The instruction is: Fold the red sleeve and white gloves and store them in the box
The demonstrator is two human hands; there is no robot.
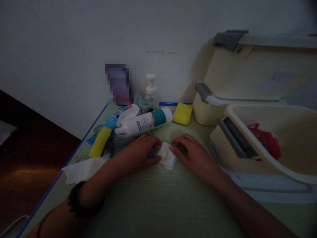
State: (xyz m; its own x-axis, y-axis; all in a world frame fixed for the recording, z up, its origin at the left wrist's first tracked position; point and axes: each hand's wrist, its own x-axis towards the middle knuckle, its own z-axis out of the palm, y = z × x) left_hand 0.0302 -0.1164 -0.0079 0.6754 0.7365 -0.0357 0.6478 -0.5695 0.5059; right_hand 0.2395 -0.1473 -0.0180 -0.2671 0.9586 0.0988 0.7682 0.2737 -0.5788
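A small folded white tissue [168, 158] lies on the green tabletop between my two hands. My left hand [140, 151] is curled at its left side, thumb tip touching the edge. From the right, my right hand [192, 153] has its thumb on the tissue, the fingers bent in close to it. Behind my left hand is a grey-green mesh cloth [128, 140], partly covered by it. A white bottle with a teal label [148, 121] rests on its side on that cloth.
A yellow sponge [182, 114] sits at the back, another yellow sponge [100, 142] at left near a white cloth [85, 169]. Behind them are a pump bottle [151, 96], a blue pack [111, 119] and a blurred phone-like panel [120, 84]. Cream bins [232, 155] occupy the right.
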